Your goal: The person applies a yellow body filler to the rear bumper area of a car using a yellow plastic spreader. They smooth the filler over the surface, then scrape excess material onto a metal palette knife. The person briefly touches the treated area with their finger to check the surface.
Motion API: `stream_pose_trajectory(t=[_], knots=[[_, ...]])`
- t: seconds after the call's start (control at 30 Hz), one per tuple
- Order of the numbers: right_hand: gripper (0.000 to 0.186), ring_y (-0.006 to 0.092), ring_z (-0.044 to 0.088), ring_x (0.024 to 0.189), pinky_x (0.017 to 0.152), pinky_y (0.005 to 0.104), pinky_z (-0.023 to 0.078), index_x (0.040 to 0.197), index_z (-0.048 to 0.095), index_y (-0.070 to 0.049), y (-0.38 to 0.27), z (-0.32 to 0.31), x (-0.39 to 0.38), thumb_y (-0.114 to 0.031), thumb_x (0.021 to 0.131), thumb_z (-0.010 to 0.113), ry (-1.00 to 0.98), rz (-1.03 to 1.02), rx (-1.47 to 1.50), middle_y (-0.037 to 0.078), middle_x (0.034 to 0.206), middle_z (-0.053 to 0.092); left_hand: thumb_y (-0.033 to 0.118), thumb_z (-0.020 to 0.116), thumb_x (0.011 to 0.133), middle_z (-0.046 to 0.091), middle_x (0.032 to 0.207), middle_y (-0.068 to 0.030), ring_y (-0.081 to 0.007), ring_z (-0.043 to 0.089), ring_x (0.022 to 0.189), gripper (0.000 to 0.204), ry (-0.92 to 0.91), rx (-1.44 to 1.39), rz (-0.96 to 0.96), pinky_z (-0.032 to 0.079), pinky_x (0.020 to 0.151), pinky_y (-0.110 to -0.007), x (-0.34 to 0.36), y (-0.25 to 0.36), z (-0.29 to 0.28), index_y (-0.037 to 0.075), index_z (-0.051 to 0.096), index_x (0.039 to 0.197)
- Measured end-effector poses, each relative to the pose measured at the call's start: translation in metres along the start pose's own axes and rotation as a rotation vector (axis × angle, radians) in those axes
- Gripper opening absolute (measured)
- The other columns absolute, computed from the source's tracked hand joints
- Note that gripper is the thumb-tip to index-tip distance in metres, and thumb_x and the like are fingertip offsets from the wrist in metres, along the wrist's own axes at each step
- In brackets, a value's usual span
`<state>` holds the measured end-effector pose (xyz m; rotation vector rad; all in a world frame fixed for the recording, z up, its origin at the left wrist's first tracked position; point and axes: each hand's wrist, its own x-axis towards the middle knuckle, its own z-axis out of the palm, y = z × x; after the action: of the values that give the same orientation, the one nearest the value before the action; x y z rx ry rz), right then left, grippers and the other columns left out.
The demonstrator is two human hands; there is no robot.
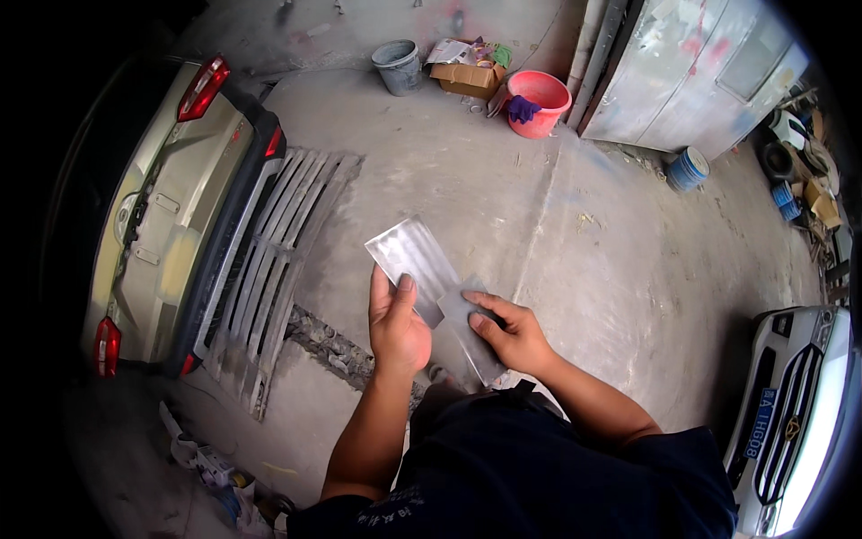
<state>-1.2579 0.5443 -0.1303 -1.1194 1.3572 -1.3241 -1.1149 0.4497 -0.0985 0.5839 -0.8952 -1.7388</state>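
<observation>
My left hand (398, 332) grips a flat, shiny silver-grey rectangular plate (413, 254) by its lower left edge, thumb on top and fingers beneath. Its surface carries pale streaks. In my right hand (515, 332) is a second flat rectangular piece (473, 349), a duller, darker grey, pinched between thumb and fingers along its right side. The top left corner of this grey piece meets the lower right corner of the silver plate and seems to overlap it. Both pieces are held above the concrete floor in front of my body.
To the left stands a beige car's rear (171, 198), patched with yellowish filler, beside a slatted floor grate (260, 269). Against the far wall are a grey bucket (398, 67), a cardboard box (467, 76) and a red basin (539, 94). A white car's front (795, 413) is at right.
</observation>
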Motion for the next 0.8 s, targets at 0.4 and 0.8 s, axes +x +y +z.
stream_pose_trajectory(t=[0.4,0.8], knots=[[0.034,0.0133,0.054,0.104,0.092,0.0284,0.042,0.125,0.055,-0.004,-0.024,0.054,0.199,-0.015,0.093,0.057,-0.033,-0.148,-0.016,0.005,0.11,0.062,0.001,0.045,0.094,0.05,0.128,-0.0079,-0.0146,0.046,0.118,0.041,-0.17,0.087,0.049,0.034,0.101,-0.03,0.139,0.054,-0.097,0.0,0.04,0.134],[0.033,0.0083,0.051,0.102,0.091,0.0249,0.041,0.126,0.054,-0.004,-0.054,0.125,0.282,-0.008,0.094,0.054,-0.514,0.039,0.177,0.004,0.115,0.06,0.042,0.039,0.094,0.06,0.082,-0.0083,-0.0202,0.052,0.064,0.049,-0.003,-0.561,-0.408,0.044,0.057,-0.034,0.256,0.091,-0.189,0.012,0.044,0.132]])
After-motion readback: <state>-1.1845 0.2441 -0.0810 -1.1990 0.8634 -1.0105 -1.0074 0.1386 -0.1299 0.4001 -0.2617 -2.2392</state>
